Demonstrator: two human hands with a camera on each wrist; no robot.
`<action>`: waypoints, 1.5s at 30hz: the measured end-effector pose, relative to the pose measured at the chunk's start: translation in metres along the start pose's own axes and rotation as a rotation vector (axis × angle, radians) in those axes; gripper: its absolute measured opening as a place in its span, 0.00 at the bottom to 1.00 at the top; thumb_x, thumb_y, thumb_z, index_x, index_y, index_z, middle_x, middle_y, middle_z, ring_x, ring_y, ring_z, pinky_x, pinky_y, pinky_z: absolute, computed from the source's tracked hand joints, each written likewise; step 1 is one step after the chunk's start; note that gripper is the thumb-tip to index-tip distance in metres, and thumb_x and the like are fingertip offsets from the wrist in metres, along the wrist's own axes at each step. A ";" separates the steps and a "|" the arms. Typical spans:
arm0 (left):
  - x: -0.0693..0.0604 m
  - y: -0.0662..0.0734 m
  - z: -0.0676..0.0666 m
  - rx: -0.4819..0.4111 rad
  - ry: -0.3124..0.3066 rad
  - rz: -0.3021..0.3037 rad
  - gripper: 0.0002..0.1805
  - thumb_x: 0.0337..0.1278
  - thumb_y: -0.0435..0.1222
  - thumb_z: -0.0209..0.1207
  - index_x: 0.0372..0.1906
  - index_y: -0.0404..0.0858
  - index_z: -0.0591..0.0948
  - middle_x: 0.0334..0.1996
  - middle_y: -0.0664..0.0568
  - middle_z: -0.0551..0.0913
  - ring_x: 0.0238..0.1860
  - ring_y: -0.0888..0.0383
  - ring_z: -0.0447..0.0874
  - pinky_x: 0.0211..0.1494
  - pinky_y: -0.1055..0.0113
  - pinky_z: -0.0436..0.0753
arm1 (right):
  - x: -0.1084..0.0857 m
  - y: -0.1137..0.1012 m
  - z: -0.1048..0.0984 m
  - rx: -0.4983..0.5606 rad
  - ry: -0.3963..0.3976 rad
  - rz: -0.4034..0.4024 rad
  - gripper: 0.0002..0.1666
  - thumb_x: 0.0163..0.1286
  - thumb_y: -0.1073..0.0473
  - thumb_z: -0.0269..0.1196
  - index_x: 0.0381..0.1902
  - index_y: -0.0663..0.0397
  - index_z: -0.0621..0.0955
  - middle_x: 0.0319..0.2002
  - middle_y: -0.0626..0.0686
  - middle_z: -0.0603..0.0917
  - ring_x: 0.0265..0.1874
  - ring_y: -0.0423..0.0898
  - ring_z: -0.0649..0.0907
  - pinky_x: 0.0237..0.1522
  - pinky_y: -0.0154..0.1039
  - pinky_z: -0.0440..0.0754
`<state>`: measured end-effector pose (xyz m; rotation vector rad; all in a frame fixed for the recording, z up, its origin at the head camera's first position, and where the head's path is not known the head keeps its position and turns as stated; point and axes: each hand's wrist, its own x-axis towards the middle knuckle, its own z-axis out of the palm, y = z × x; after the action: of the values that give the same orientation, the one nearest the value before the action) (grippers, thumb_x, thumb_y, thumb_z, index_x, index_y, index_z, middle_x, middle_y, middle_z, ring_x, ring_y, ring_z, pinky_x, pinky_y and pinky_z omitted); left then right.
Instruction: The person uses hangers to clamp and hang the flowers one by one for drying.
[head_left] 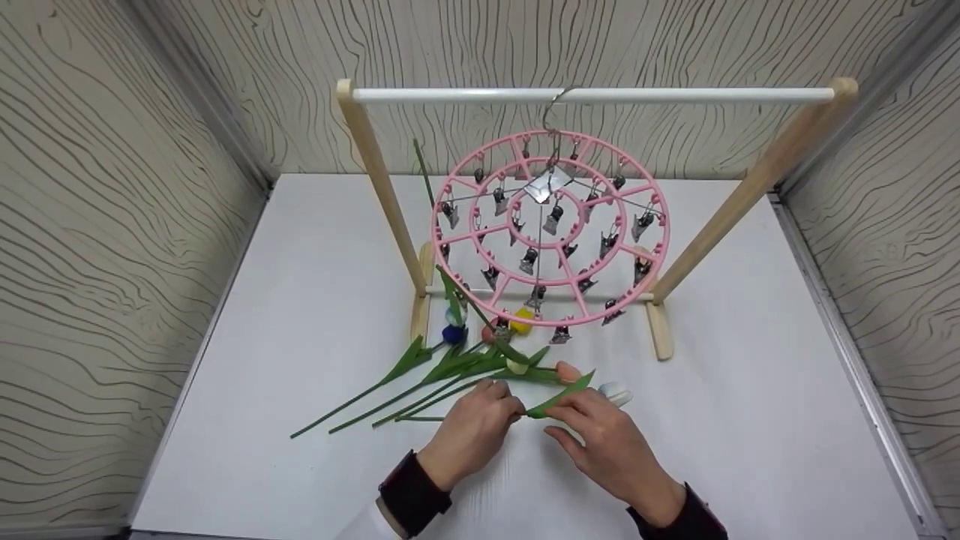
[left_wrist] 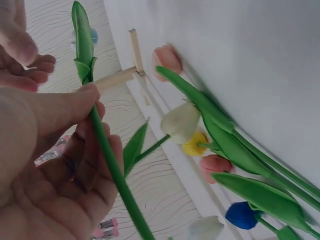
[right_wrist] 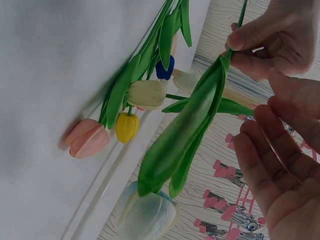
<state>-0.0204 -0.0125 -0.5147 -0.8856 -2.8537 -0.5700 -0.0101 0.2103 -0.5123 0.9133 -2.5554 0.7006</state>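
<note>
My left hand (head_left: 476, 426) pinches the green stem (left_wrist: 111, 159) of an artificial tulip between thumb and fingertips, just below its leaves. The tulip's pale blue-white bloom (right_wrist: 147, 216) points right, past the long green leaves (right_wrist: 182, 132). Beside those leaves is my right hand (head_left: 606, 442), its fingers spread apart and loosely bent, holding nothing in the right wrist view. Several other tulips lie in a loose pile behind the hands, among them a peach one (right_wrist: 89, 138), a cream one (left_wrist: 180, 122), a yellow one (head_left: 522, 322) and a dark blue one (head_left: 453, 334).
A pink round hanger (head_left: 551, 283) with several metal clips hangs from the white bar (head_left: 465, 95) of a wooden-legged rack. One green stem (head_left: 423, 169) stands up behind the hanger's left side. Patterned walls (head_left: 97, 300) border the white table (head_left: 750, 420).
</note>
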 end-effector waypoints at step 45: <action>0.001 -0.015 -0.025 -0.163 0.170 -0.072 0.12 0.58 0.40 0.80 0.43 0.40 0.93 0.37 0.53 0.88 0.41 0.59 0.84 0.43 0.71 0.85 | -0.012 0.053 -0.013 -0.248 0.108 -0.017 0.20 0.45 0.72 0.86 0.37 0.54 0.94 0.34 0.49 0.88 0.34 0.42 0.87 0.35 0.35 0.91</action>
<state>-0.0296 -0.0329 -0.4960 -0.7188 -2.7249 -0.8536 -0.0342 0.2587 -0.5252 0.7916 -2.4659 0.4031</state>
